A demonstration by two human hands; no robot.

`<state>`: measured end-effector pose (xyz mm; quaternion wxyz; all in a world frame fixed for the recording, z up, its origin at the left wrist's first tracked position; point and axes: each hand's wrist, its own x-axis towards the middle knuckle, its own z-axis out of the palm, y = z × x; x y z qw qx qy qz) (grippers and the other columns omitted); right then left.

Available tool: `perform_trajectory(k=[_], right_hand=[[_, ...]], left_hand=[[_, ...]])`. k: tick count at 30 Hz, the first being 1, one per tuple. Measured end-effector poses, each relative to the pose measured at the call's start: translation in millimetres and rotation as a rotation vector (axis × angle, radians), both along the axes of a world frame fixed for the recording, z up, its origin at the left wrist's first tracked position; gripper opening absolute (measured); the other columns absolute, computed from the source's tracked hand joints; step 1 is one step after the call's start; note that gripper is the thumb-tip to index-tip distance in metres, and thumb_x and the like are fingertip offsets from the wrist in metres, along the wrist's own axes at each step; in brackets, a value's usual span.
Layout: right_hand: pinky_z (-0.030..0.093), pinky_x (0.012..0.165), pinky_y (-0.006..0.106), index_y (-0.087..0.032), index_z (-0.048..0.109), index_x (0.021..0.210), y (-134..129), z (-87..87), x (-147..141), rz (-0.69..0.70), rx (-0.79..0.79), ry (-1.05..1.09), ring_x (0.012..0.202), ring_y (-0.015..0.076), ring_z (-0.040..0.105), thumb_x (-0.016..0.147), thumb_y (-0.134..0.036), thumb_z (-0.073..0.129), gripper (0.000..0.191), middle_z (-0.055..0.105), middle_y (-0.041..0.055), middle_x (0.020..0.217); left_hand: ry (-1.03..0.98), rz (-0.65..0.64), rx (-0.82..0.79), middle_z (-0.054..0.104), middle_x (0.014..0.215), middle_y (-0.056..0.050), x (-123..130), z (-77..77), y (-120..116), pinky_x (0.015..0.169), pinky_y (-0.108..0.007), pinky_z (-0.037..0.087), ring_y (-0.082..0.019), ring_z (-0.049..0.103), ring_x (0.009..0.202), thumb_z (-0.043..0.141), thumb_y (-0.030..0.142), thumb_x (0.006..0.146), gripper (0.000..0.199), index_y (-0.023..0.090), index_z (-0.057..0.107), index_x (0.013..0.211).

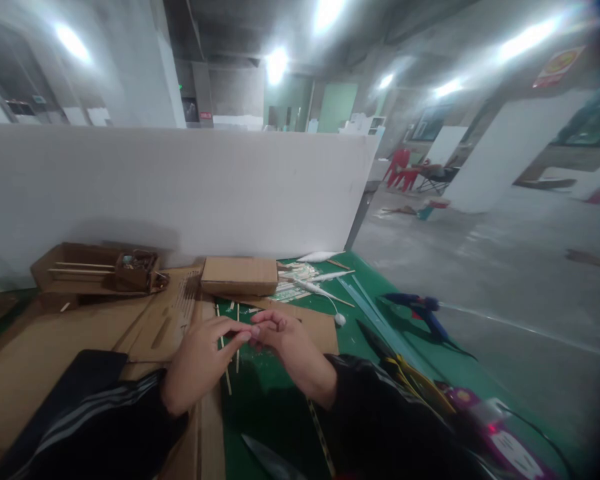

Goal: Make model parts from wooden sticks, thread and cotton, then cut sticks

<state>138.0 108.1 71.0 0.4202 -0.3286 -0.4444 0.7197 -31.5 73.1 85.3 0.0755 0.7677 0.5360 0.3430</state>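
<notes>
My left hand and my right hand meet fingertip to fingertip over the green table. Thumb and index finger are pinched together on each hand. Whatever lies between them is hidden or too small to name. Below the left fingers, thin wooden sticks lie on the green surface. A flat cardboard piece extends behind the right hand. Just beyond the hands stands a closed cardboard box. White thread-wound spindles rest to its right, one with a small white ball.
An open cardboard box stands at the back left, near a white partition. To the right lie clear glue sticks, a blue glue gun, yellow-handled cutters and a purple power strip. A pointed blade lies in front.
</notes>
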Motion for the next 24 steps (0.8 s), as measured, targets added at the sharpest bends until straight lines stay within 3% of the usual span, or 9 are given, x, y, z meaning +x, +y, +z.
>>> perform_trajectory(k=[5, 8, 11, 13, 15, 17, 19, 21, 24], right_hand=[[0.05, 0.063, 0.03, -0.017, 0.058, 0.091, 8.5, -5.0, -2.2, 0.005, 0.176, -0.275, 0.071, 0.0187, 0.065, 0.074, -0.037, 0.068, 0.028, 0.068, 0.0037, 0.076], [0.05, 0.079, 0.039, -0.018, 0.058, 0.097, 20.3, -3.2, 4.1, -0.083, 0.376, -0.498, 0.088, 0.0233, 0.064, 0.082, -0.035, 0.059, 0.023, 0.068, 0.0081, 0.093], [0.025, 0.107, 0.051, -0.02, 0.056, 0.112, 33.2, -1.1, 18.0, -0.186, 0.601, -0.745, 0.125, 0.0306, 0.042, 0.081, -0.027, 0.061, 0.032, 0.054, 0.0121, 0.127], [0.013, 0.11, 0.055, -0.021, 0.055, 0.119, 39.5, -1.2, 27.1, -0.174, 0.703, -0.893, 0.135, 0.0358, 0.027, 0.073, -0.026, 0.07, 0.048, 0.045, 0.0127, 0.139], [0.02, 0.106, 0.055, -0.021, 0.058, 0.118, 43.0, -2.1, 33.6, -0.103, 0.769, -1.01, 0.131, 0.0389, 0.033, 0.065, -0.032, 0.079, 0.057, 0.049, 0.0133, 0.137], [0.035, 0.096, 0.048, -0.021, 0.06, 0.114, 44.4, -3.4, 36.9, -0.025, 0.808, -1.096, 0.116, 0.036, 0.05, 0.067, -0.04, 0.078, 0.054, 0.059, 0.0128, 0.125], [0.043, 0.081, 0.037, -0.021, 0.059, 0.115, 45.3, -4.7, 38.1, 0.022, 0.835, -1.155, 0.097, 0.0288, 0.062, 0.078, -0.04, 0.069, 0.043, 0.067, 0.011, 0.111], [0.043, 0.07, 0.03, -0.02, 0.06, 0.113, 47.2, -5.6, 37.8, 0.03, 0.862, -1.196, 0.084, 0.023, 0.066, 0.087, -0.03, 0.058, 0.028, 0.071, 0.0089, 0.099], [0.041, 0.065, 0.026, -0.019, 0.064, 0.101, 54.4, -1.6, 35.9, -0.017, 0.924, -1.24, 0.079, 0.02, 0.067, 0.091, -0.018, 0.049, 0.018, 0.073, 0.0065, 0.09]], left_hand=[[0.13, 0.033, -0.044, 0.075, 0.088, 0.001, -4.1, -4.2, -0.1, 0.072, -0.032, 0.052, -0.02, 0.069, 0.082, 0.053, 0.029, 0.092, 0.016, 0.028, 0.068, 0.089], [0.221, 0.11, -0.053, 0.074, 0.091, 0.001, -24.0, 5.9, 4.7, 0.076, -0.03, 0.05, -0.02, 0.067, 0.085, 0.05, 0.031, 0.093, 0.018, 0.026, 0.067, 0.09], [0.294, 0.332, -0.026, 0.072, 0.095, -0.003, -69.5, 32.1, 19.7, 0.078, -0.033, 0.048, -0.023, 0.065, 0.087, 0.042, 0.036, 0.096, 0.029, 0.02, 0.066, 0.096], [0.344, 0.484, -0.002, 0.068, 0.101, -0.005, -108.6, 51.9, 35.7, 0.085, -0.037, 0.046, -0.027, 0.062, 0.097, 0.037, 0.038, 0.097, 0.036, 0.016, 0.063, 0.106], [0.387, 0.594, -0.003, 0.066, 0.099, -0.003, -146.7, 66.2, 53.8, 0.091, -0.04, 0.044, -0.027, 0.06, 0.102, 0.035, 0.038, 0.097, 0.039, 0.012, 0.062, 0.108], [0.423, 0.658, -0.043, 0.065, 0.091, -0.001, -178.7, 71.7, 71.0, 0.091, -0.039, 0.043, -0.026, 0.06, 0.099, 0.038, 0.037, 0.096, 0.039, 0.01, 0.065, 0.105], [0.458, 0.662, -0.094, 0.065, 0.085, 0.001, -202.5, 69.5, 85.0, 0.09, -0.034, 0.044, -0.023, 0.061, 0.095, 0.042, 0.034, 0.094, 0.036, 0.01, 0.066, 0.104], [0.485, 0.651, -0.136, 0.065, 0.084, 0.002, -219.2, 63.6, 94.6, 0.089, -0.029, 0.043, -0.02, 0.06, 0.092, 0.047, 0.033, 0.091, 0.032, 0.012, 0.067, 0.105], [0.514, 0.633, -0.179, 0.067, 0.084, 0.004, -234.1, 56.5, 101.3, 0.085, -0.024, 0.042, -0.015, 0.059, 0.083, 0.055, 0.036, 0.088, 0.03, 0.014, 0.067, 0.104]])
